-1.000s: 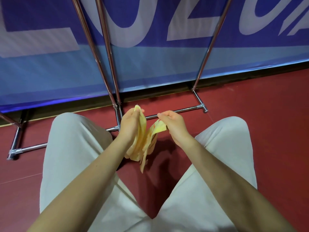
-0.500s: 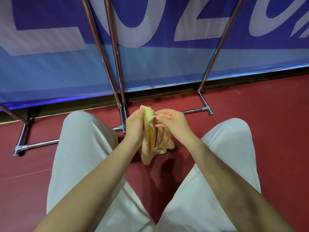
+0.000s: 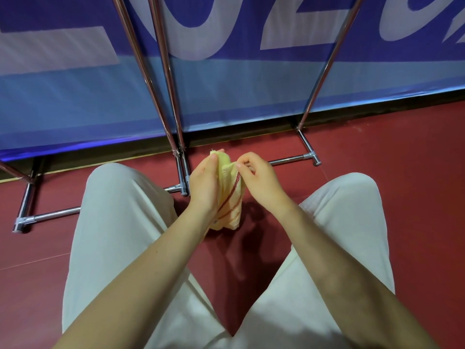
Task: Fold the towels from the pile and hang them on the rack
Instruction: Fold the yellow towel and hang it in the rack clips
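Note:
A small yellow towel (image 3: pixel 230 200) with red stripes hangs bunched between my two hands, above the red floor. My left hand (image 3: pixel 203 182) grips its upper left part, fingers wrapped behind the cloth. My right hand (image 3: pixel 256 177) pinches a top edge of the towel between thumb and fingertips. The chrome rack (image 3: pixel 166 79) rises just beyond my hands, its slanted poles meeting the base bars near my left hand. No pile of towels shows in this view.
My knees in light trousers (image 3: pixel 120 222) spread to either side of the towel. The rack's base bars (image 3: pixel 289 161) lie on the red floor (image 3: pixel 402 147). A blue and white banner (image 3: pixel 251 84) stands behind the rack.
My hands came together, from apart to nearly touching, gathering the towel into a tighter hanging bundle. The red stripes now show. The view has shifted slightly.

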Demonstrator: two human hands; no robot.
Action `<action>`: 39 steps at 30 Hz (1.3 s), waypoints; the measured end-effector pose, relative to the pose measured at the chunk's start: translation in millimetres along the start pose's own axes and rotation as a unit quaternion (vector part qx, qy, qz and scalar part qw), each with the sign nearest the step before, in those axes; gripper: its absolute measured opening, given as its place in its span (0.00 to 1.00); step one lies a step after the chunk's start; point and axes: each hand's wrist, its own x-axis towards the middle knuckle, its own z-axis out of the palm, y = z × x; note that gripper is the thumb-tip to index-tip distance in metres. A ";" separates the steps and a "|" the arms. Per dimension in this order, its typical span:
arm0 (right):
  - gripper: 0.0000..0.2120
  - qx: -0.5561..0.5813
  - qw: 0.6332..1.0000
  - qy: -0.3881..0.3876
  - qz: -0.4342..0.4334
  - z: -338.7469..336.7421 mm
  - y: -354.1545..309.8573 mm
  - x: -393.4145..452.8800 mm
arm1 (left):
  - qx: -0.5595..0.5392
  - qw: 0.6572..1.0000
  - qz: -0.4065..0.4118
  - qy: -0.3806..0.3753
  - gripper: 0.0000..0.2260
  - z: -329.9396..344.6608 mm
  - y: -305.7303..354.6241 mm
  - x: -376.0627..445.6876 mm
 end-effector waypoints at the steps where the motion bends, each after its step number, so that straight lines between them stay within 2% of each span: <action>1: 0.05 0.006 1.000 -0.006 0.012 0.5 -1.1 0.3 | 0.005 1.000 -0.001 0.007 0.11 0.6 0.1 0.7; 5: 0.04 0.063 0.998 0.001 0.024 3.2 -7.3 -0.5 | -0.013 0.999 -0.033 0.011 0.12 -0.2 -3.7 6.2; 10: 0.05 0.189 0.978 0.045 0.071 3.3 -10.7 0.2 | -0.038 0.998 -0.043 -0.035 0.11 6.1 -5.1 3.0; 19: 0.05 0.270 0.945 0.120 0.142 12.1 -6.7 -1.1 | -0.033 0.996 -0.051 -0.063 0.11 15.7 -14.4 -6.0; 21: 0.04 0.276 0.939 0.134 0.158 12.7 -5.5 -3.3 | -0.003 0.997 -0.050 -0.056 0.11 17.2 -16.4 -8.4; 24: 0.04 0.274 0.936 0.145 0.169 10.4 -3.5 -8.2 | 0.088 0.994 -0.004 -0.062 0.12 17.7 -20.1 -14.8; 27: 0.04 0.255 0.942 0.136 0.172 7.3 -0.9 -13.3 | 0.098 0.992 0.016 -0.072 0.13 18.5 -19.4 -25.5; 31: 0.04 0.270 0.941 0.103 0.178 3.4 1.1 -19.1 | 0.148 0.983 0.060 -0.089 0.09 13.1 -19.7 -29.2; 39: 0.06 0.286 0.947 0.008 0.148 -4.7 -2.6 -33.1 | 0.202 0.971 0.110 -0.056 0.12 0.8 -15.2 -29.3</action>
